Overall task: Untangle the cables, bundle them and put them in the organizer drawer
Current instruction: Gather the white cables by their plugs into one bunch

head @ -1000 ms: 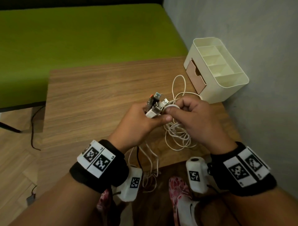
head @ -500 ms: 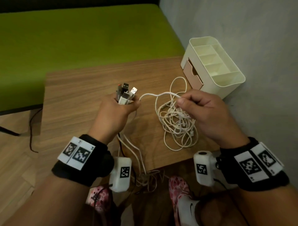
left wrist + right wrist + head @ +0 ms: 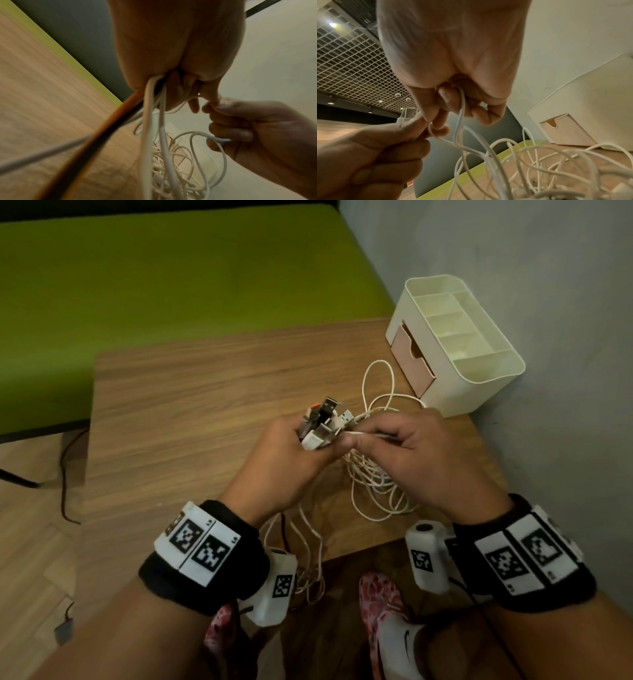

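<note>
My left hand (image 3: 291, 453) grips a bunch of cable plugs (image 3: 322, 424), white, black and orange, that stick up out of the fist. Their cables (image 3: 150, 121) hang down from it and over the table's near edge. My right hand (image 3: 394, 446) sits right beside it and pinches a thin white cable (image 3: 460, 115) against the left thumb. A tangle of white cable (image 3: 376, 477) lies on the wooden table (image 3: 191, 412) under and behind my right hand. The cream organizer (image 3: 479, 378) stands at the far right corner, its pink drawer (image 3: 411, 359) closed.
A green surface (image 3: 171, 285) lies beyond the table. A grey wall (image 3: 548, 302) runs along the right, close behind the organizer. A dark cord (image 3: 65, 474) trails on the floor at left. My shoes (image 3: 387, 625) show below the table's near edge.
My hands were together, moved apart with a white cable stretched between them, and have come back together. The right hand now pinches the cable beside the plugs.
</note>
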{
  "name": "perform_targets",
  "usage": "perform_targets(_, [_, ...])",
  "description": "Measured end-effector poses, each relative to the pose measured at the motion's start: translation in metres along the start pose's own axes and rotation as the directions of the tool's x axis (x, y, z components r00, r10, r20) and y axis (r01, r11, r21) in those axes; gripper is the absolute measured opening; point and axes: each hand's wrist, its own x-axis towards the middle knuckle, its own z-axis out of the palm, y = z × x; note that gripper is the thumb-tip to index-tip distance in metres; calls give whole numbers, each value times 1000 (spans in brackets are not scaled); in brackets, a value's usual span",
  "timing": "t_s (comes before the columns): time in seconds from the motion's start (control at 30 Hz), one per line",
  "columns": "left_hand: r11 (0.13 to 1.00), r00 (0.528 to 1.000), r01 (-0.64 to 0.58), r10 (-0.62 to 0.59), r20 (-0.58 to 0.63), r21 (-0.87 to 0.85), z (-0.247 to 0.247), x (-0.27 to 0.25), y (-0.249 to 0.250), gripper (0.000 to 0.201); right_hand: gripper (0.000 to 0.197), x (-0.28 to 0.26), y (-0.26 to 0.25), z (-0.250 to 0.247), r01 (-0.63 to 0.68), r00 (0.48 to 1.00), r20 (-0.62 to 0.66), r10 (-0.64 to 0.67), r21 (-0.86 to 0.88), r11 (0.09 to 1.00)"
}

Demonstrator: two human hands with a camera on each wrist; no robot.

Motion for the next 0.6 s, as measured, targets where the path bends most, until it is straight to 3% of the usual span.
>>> perform_targets(0.17, [986,998,-61,64,17,-153,-5,1,-4,30,3,-4,-4,-1,14,996,-88,12,284,959])
perform_targets(0.23, [934,999,-40,45,5,-355,-10,3,-4,24,4,-6,-5,2,-41,999,-5,45,346,937])
perform_targets(0.33, [671,995,-5,-67,-68,-741,-29,10,2,21,19,-3,5,16,-126,971,209,115,44,991])
perform_targets(0.4, [603,976,-33,-153,-156,-797,-46,11,2,28,27,-2,9,22,-117,965,222,137,-99,988])
perform_targets(0.43, [634,962,-31,-190,-195,-772,-53,11,-2,30,28,-1,9,22,-125,973,187,136,-69,990])
perform_targets(0.5, [790,934,51,-254,-251,-612,-58,10,-12,25,24,0,5,17,-160,985,75,154,80,984])
perform_targets(0.57, [933,918,214,-294,-267,-290,-52,9,-17,12,19,1,-1,9,-146,987,-47,156,175,974])
perform_targets(0.6, [959,920,256,-281,-274,-123,-46,9,-17,6,17,3,-2,6,-125,986,-85,141,174,977])
